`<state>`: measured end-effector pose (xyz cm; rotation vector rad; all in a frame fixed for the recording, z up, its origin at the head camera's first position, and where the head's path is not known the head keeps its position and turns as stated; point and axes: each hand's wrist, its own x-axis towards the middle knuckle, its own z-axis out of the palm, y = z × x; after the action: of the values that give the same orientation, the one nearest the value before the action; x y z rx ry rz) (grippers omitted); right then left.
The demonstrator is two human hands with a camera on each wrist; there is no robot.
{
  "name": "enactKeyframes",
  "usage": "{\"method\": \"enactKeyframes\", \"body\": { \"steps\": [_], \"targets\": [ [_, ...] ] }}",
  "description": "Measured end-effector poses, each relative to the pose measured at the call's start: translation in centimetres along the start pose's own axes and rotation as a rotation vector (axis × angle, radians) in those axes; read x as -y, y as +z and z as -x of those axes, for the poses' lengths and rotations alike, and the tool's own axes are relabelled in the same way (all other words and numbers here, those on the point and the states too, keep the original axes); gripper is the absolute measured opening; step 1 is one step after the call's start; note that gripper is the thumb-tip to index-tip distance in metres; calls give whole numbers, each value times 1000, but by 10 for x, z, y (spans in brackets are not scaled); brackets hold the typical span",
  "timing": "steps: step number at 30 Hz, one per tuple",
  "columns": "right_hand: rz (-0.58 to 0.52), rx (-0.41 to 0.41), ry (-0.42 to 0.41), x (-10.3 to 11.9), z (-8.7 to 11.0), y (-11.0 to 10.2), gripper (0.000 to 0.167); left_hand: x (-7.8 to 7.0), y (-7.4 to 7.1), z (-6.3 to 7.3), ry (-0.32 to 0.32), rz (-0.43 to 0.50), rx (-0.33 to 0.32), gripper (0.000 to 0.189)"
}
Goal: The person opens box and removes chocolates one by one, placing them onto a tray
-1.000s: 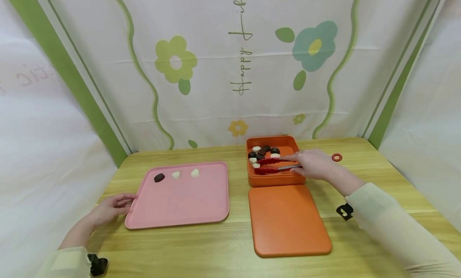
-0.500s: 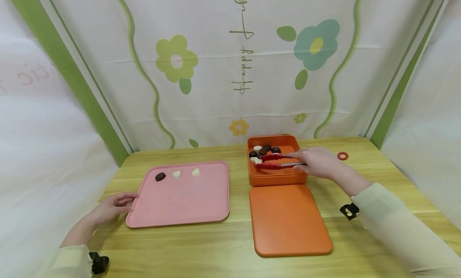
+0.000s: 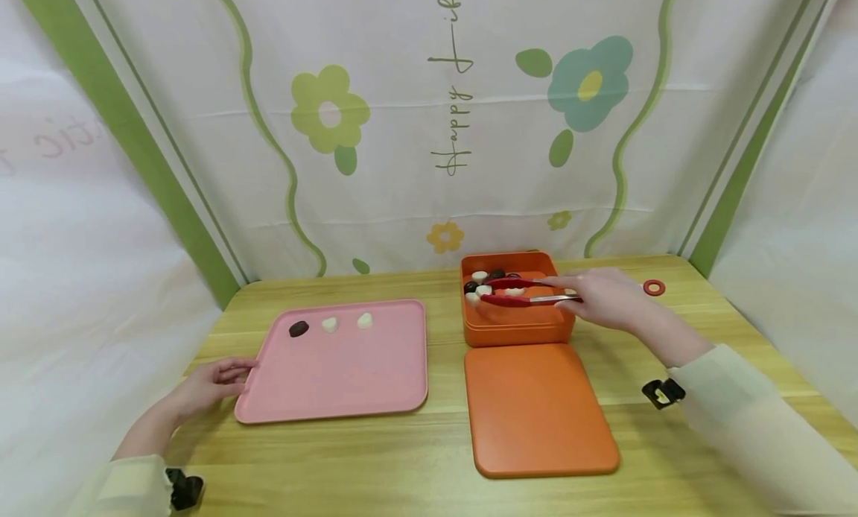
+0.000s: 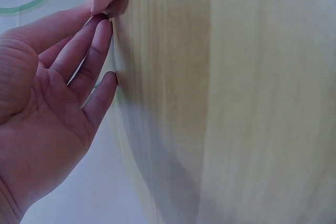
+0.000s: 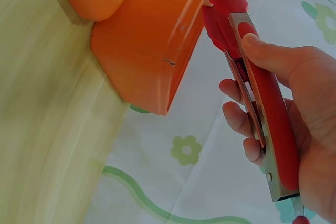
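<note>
1. Pale floral fabric [image 3: 402, 70] is hung behind a wooden table [image 3: 335, 472], on which a pink tray [image 3: 335, 375] and an orange box [image 3: 516, 334] are set well apart.
2. Red-tipped tongs [image 3: 506, 301] are gripped by the right hand [image 3: 606, 297], with the thumb along one arm and the fingers curled round the other.
3. By judgement, the step in hand is the picking of one sweet from the box: a white sweet [image 3: 484, 290] is seen between the tong tips, though whether it is lifted clear of its neighbours cannot be told.
4. For the next move, a steady squeeze seems to be called for, then a rise above the box wall.
5. The tray's left edge is touched by the left hand [image 3: 204, 387]; its fingers are relaxed, not clenched, and the tray is probably being steadied.
6. On the tray, a dark sweet [image 3: 299, 328] and two white ones [image 3: 364, 320] are spaced in a row near the far edge.
7. More dark and white sweets are crowded round the tips, so a neighbour could be nudged or caught.
8. An orange lid [image 3: 539, 409] is laid flat just in front of the box; the path towards the tray is not blocked by it, only by the box's left wall.
</note>
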<state>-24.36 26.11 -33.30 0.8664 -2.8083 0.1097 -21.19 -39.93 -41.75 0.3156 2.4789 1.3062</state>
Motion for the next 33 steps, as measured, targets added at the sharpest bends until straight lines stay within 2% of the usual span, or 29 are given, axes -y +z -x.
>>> {"method": "enactKeyframes", "body": {
  "steps": [3, 10, 16, 23, 33],
  "targets": [
    [9, -29, -6, 1, 4, -4, 43, 1, 0, 0, -1, -3, 2, 53],
    [11, -42, 1, 4, 8, -12, 45, 2, 1, -1, -13, -3, -8, 53],
    [29, -80, -24, 7, 8, -18, 45, 1, 0, 0, 12, 2, 2, 53],
    [42, -109, -49, 16, 2, -19, 46, 2, 0, 1, 18, 17, 7, 52],
    [35, -166, -136, 31, -12, -16, 44, 2, 0, 0, 19, 11, -1, 52]
  ]
}}
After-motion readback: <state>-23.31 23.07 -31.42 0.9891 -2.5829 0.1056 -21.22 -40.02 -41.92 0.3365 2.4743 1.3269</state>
